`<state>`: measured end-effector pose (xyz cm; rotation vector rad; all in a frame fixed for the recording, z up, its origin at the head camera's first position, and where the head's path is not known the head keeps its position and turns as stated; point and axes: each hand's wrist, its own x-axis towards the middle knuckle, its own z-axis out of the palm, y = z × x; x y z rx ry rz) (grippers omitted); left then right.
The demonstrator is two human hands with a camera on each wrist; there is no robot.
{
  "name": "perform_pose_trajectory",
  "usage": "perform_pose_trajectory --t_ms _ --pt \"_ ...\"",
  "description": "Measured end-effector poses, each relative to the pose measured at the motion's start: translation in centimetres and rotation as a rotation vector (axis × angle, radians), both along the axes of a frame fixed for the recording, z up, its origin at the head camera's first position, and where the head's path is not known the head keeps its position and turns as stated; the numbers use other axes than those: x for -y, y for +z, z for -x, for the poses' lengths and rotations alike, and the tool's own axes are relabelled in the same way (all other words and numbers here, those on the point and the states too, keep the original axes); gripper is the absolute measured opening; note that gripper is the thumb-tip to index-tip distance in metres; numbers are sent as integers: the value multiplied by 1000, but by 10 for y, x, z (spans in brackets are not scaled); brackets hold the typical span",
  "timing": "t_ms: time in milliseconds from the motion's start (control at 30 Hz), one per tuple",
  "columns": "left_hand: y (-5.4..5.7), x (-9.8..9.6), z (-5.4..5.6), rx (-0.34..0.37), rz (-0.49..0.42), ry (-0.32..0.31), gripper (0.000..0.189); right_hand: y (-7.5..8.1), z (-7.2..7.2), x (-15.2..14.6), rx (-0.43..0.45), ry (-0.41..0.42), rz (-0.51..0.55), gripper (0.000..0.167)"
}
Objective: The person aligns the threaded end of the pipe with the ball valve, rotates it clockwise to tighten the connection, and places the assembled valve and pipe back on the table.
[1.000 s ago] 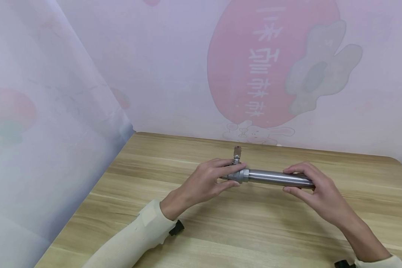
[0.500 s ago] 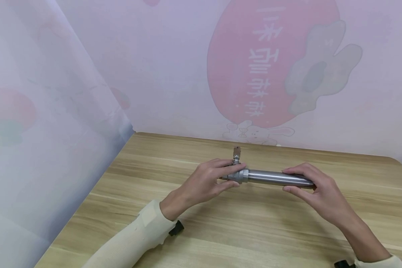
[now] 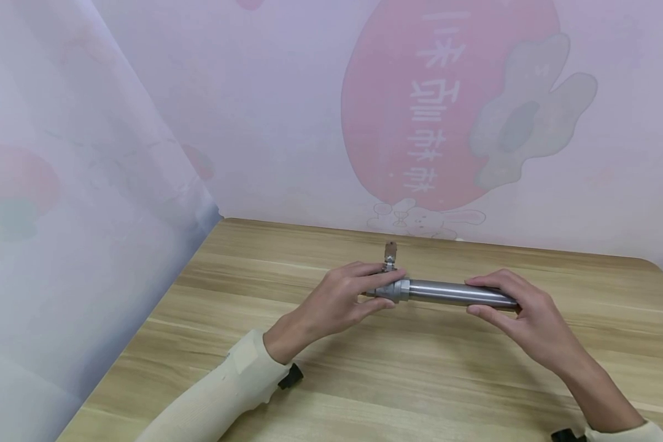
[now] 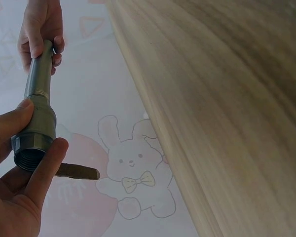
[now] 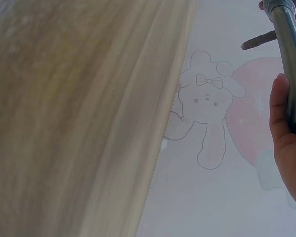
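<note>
My left hand [image 3: 345, 294] grips a metal ball valve [image 3: 388, 291] between thumb and fingers, over the wooden table. The valve's flat lever handle [image 3: 390, 252] points away toward the back wall. From the valve's right side runs a straight steel pipe [image 3: 447, 293], its threaded end seated in the valve, as the left wrist view shows. In that view the valve's other end is an open threaded mouth [image 4: 29, 160] facing the camera. My right hand [image 3: 530, 319] holds the pipe near its far end, thumb on the near side and fingers on the far side.
A wood-grain table [image 3: 409, 380] lies beneath both hands. Behind it and to the left hang pale printed curtains [image 3: 276, 123] with a red circle and cartoon rabbits. Black wrist-worn devices [image 3: 291, 377] show at both cream sleeves [image 3: 221, 393].
Almost nothing moves. The right hand's fingers shift very slightly on the pipe; the left hand stays in place on the valve.
</note>
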<state>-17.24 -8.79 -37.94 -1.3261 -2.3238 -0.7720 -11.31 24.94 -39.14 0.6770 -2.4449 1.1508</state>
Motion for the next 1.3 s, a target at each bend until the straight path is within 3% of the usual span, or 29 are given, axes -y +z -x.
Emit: perform_pose_trajectory --t_ms 1300 --pt "-3 -1 1 -15 1 -8 52 -2 0 0 24 22 -10 41"
